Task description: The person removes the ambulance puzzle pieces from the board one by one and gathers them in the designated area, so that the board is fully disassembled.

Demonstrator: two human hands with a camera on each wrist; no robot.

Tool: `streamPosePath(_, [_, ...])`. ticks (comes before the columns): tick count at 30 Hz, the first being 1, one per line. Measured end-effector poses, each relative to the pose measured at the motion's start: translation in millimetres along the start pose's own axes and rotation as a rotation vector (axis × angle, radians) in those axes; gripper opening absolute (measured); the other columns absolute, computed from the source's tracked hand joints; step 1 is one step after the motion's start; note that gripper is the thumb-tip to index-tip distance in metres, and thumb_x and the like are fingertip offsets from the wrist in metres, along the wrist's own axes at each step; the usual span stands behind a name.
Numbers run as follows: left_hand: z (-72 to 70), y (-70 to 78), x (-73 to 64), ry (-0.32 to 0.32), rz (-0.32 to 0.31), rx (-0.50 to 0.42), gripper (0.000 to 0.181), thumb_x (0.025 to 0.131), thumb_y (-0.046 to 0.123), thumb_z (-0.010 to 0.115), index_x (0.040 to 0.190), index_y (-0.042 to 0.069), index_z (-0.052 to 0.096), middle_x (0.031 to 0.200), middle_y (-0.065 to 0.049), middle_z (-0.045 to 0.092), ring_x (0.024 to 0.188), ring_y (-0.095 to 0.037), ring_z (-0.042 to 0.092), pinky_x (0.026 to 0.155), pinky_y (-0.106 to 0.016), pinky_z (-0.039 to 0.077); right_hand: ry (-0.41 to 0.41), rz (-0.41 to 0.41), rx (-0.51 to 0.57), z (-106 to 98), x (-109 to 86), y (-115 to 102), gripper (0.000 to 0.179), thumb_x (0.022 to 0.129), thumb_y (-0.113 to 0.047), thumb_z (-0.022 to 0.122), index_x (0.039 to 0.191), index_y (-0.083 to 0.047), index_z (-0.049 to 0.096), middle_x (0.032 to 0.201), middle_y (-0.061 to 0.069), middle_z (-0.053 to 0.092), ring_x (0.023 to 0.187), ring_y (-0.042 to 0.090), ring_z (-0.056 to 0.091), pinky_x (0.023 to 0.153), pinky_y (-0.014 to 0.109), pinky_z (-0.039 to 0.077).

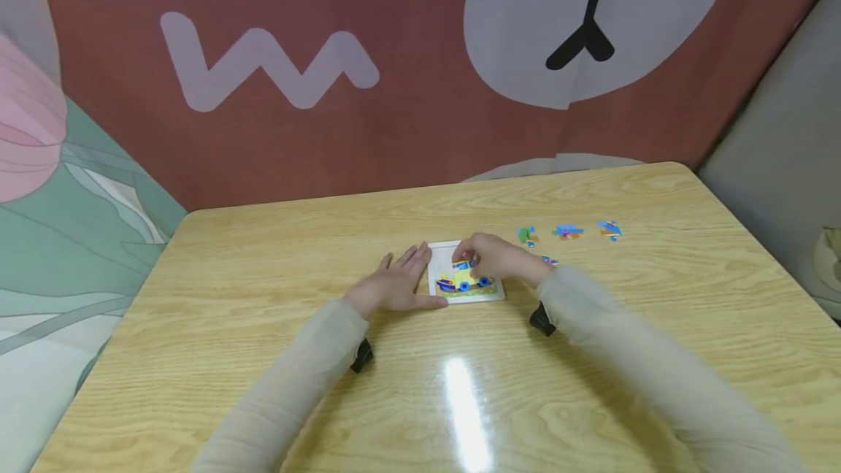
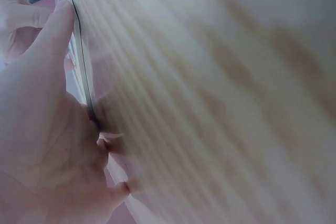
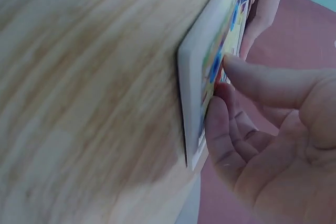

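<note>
A small white-framed jigsaw puzzle lies on the table, its lower part showing a yellow vehicle with blue wheels. My left hand is spread along the puzzle's left side, with fingertips at the upper left corner and the thumb at the lower left one. Over the upper right of the picture, my right hand pinches a puzzle piece between thumb and fingers, right at the picture's surface. Only a reddish-orange bit of that piece shows in the right wrist view; the fingers hide the rest.
Loose puzzle pieces lie right of the puzzle: a green one, a blue and pink one and a blue and orange one. Another piece shows partly behind the right wrist. The wooden table ends at a patterned curtain.
</note>
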State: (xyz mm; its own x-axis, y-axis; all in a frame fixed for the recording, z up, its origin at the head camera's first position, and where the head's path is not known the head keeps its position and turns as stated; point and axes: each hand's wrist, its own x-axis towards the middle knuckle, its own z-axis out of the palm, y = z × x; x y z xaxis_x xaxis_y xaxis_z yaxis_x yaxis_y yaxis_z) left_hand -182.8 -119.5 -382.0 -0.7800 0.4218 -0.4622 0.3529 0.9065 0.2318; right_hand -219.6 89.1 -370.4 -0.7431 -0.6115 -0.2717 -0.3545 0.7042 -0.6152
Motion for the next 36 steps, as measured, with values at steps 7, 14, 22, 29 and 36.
streamPosePath(7, [-0.6, -0.6, 0.3, 0.003, -0.006, -0.001, 0.099, 0.088, 0.071, 0.042, 0.155, 0.015, -0.006, 0.163, -0.002, -0.010, 0.151, -0.018, -0.006, 0.122, -0.052, -0.001, 0.012, 0.003, -0.040, -1.2, 0.4, -4.2, 0.034, 0.080, 0.012, 0.062, 0.112, -0.002, 0.065, 0.094, 0.011, 0.055, 0.082, 0.019, 0.049, 0.074, 0.027, 0.045])
streamPosePath(14, [-1.9, -0.5, -1.4, 0.008, 0.005, 0.001, 0.098, 0.089, 0.069, 0.043, 0.155, 0.013, -0.003, 0.163, -0.003, -0.009, 0.151, -0.020, -0.005, 0.122, -0.053, 0.000, 0.008, -0.028, -0.009, -3.7, 0.1, -3.7, 0.032, 0.080, 0.011, 0.063, 0.108, -0.005, 0.062, 0.094, 0.010, 0.054, 0.081, 0.018, 0.048, 0.074, 0.027, 0.042])
streamPosePath(22, [-2.8, -0.8, -2.8, 0.003, -0.001, -0.004, 0.098, 0.089, 0.069, 0.043, 0.155, 0.014, -0.004, 0.163, -0.002, -0.010, 0.151, -0.019, -0.006, 0.122, -0.053, -0.001, 0.024, -0.024, 0.007, -2.3, -1.8, 0.0, 0.032, 0.083, 0.007, 0.065, 0.110, -0.009, 0.059, 0.098, 0.012, 0.053, 0.085, 0.021, 0.049, 0.075, 0.028, 0.042])
streamPosePath(29, [-1.4, -0.7, -1.2, 0.002, 0.006, -0.005, 0.099, 0.088, 0.070, 0.043, 0.155, 0.014, -0.004, 0.163, -0.002, -0.009, 0.151, -0.019, -0.005, 0.122, -0.053, 0.000, 0.038, -0.038, 0.008, -2.3, -4.0, 2.9, 0.032, 0.083, 0.005, 0.066, 0.109, -0.011, 0.058, 0.095, 0.011, 0.053, 0.083, 0.020, 0.048, 0.072, 0.027, 0.041])
streamPosePath(36, [-0.8, 0.4, -1.2, 0.007, 0.009, -0.012, 0.098, 0.089, 0.069, 0.044, 0.155, 0.014, -0.004, 0.163, -0.002, -0.008, 0.151, -0.019, -0.004, 0.122, -0.053, 0.000, 0.049, -0.042, 0.018, -1.8, -5.9, 1.7, 0.032, 0.081, 0.006, 0.066, 0.108, -0.010, 0.058, 0.093, 0.011, 0.054, 0.082, 0.020, 0.050, 0.070, 0.026, 0.043])
